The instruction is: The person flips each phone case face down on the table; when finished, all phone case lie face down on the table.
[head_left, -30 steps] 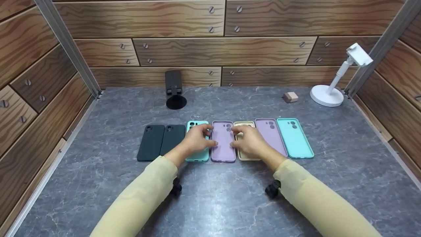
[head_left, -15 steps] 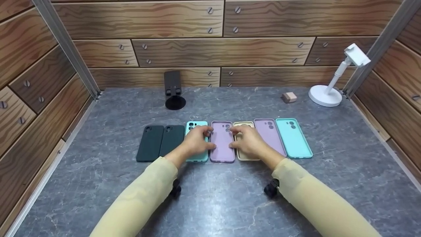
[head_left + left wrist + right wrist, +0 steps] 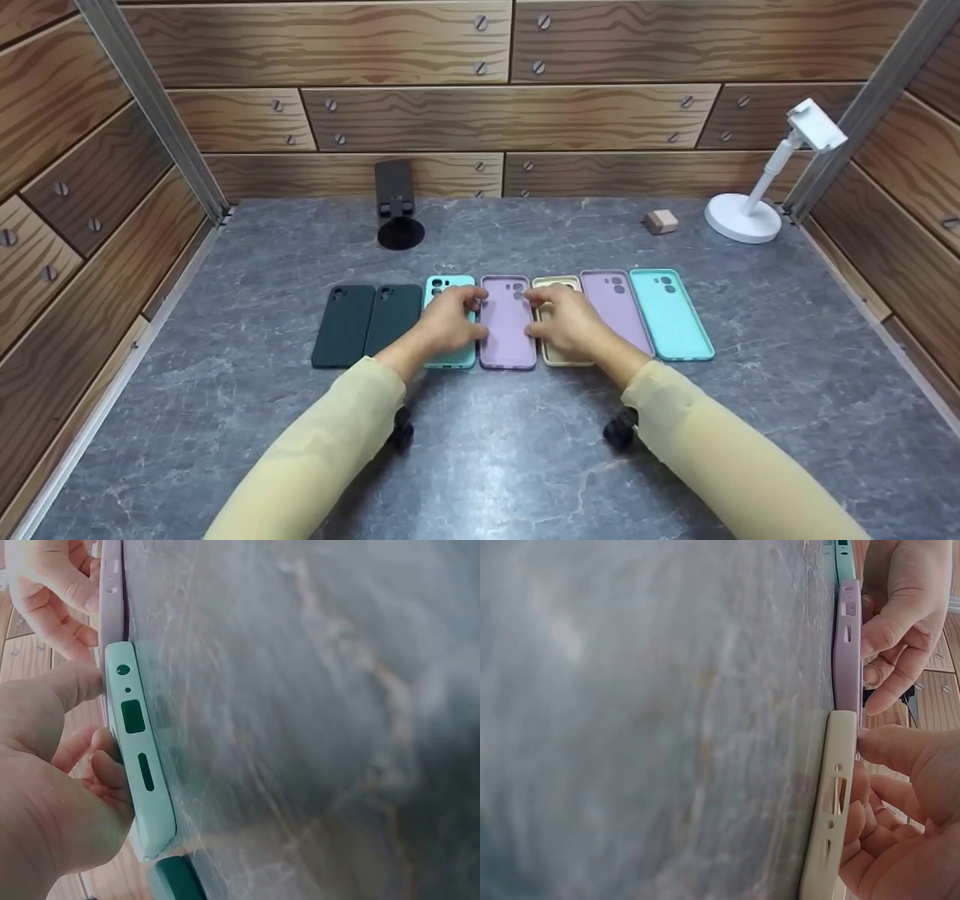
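Observation:
Several phone cases lie in a row on the grey marble table (image 3: 487, 465). My left hand (image 3: 478, 313) and right hand (image 3: 531, 311) meet at the middle lilac case (image 3: 508, 330), curled fingers and thumbs pinching its left and right edges. The left hand lies over a teal case (image 3: 442, 283), the right over a cream case (image 3: 556, 283). In the left wrist view my left hand (image 3: 67, 765) curls over the teal case (image 3: 139, 750) beside the lilac case (image 3: 112, 592). In the right wrist view my right hand (image 3: 900, 817) covers the cream case (image 3: 829, 825) next to the lilac case (image 3: 847, 652).
Two dark green cases (image 3: 367, 324) lie at the row's left end; a second lilac case (image 3: 616, 307) and a teal case (image 3: 671, 311) at its right. Behind stand a black holder (image 3: 396, 202), a wooden block (image 3: 661, 220) and a white stand (image 3: 757, 202). Wood-panel walls enclose three sides.

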{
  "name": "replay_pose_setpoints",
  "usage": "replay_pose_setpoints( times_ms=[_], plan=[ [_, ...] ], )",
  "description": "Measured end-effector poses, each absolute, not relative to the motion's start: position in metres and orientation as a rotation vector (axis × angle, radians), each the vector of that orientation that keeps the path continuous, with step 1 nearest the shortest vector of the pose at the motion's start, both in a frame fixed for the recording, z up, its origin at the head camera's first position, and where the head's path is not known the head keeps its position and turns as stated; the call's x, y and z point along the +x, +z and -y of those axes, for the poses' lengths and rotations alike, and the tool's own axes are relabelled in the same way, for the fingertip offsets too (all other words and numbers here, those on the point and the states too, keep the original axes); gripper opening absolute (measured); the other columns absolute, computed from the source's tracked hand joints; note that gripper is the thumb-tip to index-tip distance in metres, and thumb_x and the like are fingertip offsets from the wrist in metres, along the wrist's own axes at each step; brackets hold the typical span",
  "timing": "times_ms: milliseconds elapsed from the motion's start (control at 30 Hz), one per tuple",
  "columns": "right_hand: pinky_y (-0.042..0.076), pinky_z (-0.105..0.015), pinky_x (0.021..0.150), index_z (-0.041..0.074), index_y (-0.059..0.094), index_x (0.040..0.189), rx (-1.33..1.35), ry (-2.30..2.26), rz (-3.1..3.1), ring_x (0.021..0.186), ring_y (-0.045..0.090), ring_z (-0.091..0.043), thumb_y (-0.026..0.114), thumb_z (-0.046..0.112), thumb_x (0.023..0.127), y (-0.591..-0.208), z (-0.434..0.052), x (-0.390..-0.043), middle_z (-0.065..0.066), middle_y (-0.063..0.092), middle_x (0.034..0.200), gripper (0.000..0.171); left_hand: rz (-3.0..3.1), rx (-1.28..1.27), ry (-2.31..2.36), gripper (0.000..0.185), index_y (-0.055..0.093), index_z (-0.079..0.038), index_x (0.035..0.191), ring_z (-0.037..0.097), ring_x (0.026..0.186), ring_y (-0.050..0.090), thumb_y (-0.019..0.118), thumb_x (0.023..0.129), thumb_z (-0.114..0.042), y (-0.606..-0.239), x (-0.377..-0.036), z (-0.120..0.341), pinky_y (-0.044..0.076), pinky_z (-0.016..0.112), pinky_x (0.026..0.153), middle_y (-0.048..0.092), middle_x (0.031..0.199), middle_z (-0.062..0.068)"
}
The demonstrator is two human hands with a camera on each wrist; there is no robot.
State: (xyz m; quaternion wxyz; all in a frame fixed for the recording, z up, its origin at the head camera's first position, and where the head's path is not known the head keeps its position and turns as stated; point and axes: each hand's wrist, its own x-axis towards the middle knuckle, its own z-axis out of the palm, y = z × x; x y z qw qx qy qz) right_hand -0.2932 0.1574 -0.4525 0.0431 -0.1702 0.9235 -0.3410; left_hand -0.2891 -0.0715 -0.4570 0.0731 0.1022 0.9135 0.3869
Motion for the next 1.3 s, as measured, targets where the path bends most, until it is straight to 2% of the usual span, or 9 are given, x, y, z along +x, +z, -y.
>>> replay_pose_setpoints(
  times_ms=[267, 500, 733, 1033, 1133, 1233, 1300],
  plan=[
    [0.043, -0.049, 0.113, -0.002, 0.067, 0.138, -0.549, -1.071, -2.847, 0.124, 0.064, -0.036, 0.083, 0.001, 0.083, -0.453, -0.156, -0.295, -0.017, 0.073, 0.124, 0.058, -2.69, 0.262, 1.227, 0.056, 0.064, -0.007, 0.142, 0.024, 0.108, 0.061, 0.078, 0.088, -0.007, -0.452, -0.288, 0.074, 0.053, 0.041, 0.096, 0.068, 0.12, 0.008],
    [0.045, -0.05, 0.112, 0.002, 0.07, 0.136, -0.653, -1.074, -2.862, 0.122, 0.065, -0.034, 0.078, -0.003, 0.082, -0.452, -0.153, -0.295, -0.014, 0.074, 0.121, 0.055, -2.667, 0.276, 1.265, 0.054, 0.065, -0.006, 0.141, 0.025, 0.111, 0.062, 0.077, 0.089, -0.005, -0.449, -0.29, 0.076, 0.053, 0.041, 0.096, 0.068, 0.121, 0.01],
    [0.046, -0.048, 0.111, -0.004, 0.066, 0.138, -0.67, -1.11, -2.776, 0.12, 0.067, -0.033, 0.07, -0.008, 0.08, -0.453, -0.152, -0.295, -0.015, 0.077, 0.117, 0.058, -2.665, 0.284, 1.28, 0.055, 0.064, -0.007, 0.142, 0.025, 0.108, 0.062, 0.077, 0.089, -0.006, -0.448, -0.289, 0.078, 0.053, 0.039, 0.088, 0.068, 0.12, 0.01],
    [0.042, -0.047, 0.115, -0.005, 0.062, 0.142, -0.561, -1.139, -2.701, 0.123, 0.065, -0.032, 0.083, 0.002, 0.084, -0.446, -0.15, -0.298, -0.016, 0.076, 0.119, 0.062, -2.668, 0.233, 1.31, 0.051, 0.066, -0.008, 0.141, 0.025, 0.109, 0.067, 0.074, 0.09, -0.005, -0.444, -0.288, 0.08, 0.057, 0.038, 0.087, 0.071, 0.119, 0.01],
    [0.047, -0.042, 0.109, -0.006, 0.061, 0.143, -0.522, -1.202, -2.645, 0.12, 0.066, -0.03, 0.081, 0.003, 0.087, -0.445, -0.152, -0.3, -0.017, 0.076, 0.12, 0.061, -2.661, 0.221, 1.328, 0.052, 0.065, -0.007, 0.141, 0.024, 0.103, 0.069, 0.073, 0.09, -0.003, -0.443, -0.288, 0.08, 0.058, 0.037, 0.082, 0.072, 0.117, 0.011],
    [0.055, -0.032, 0.089, -0.007, 0.06, 0.144, -0.452, -1.307, -2.56, 0.109, 0.069, -0.023, 0.076, 0.005, 0.093, -0.445, -0.155, -0.302, -0.02, 0.075, 0.122, 0.055, -2.629, 0.207, 1.358, 0.053, 0.064, -0.008, 0.143, 0.022, 0.098, 0.07, 0.072, 0.09, -0.002, -0.441, -0.286, 0.078, 0.059, 0.035, 0.078, 0.071, 0.116, 0.011],
    [0.055, -0.026, 0.074, -0.008, 0.059, 0.145, -0.394, -1.371, -2.502, 0.093, 0.07, -0.018, 0.073, 0.008, 0.097, -0.445, -0.157, -0.304, -0.022, 0.074, 0.123, 0.052, -2.598, 0.2, 1.395, 0.054, 0.063, -0.009, 0.144, 0.023, 0.097, 0.071, 0.072, 0.091, -0.002, -0.439, -0.285, 0.077, 0.06, 0.036, 0.077, 0.07, 0.117, 0.011]
  ],
)
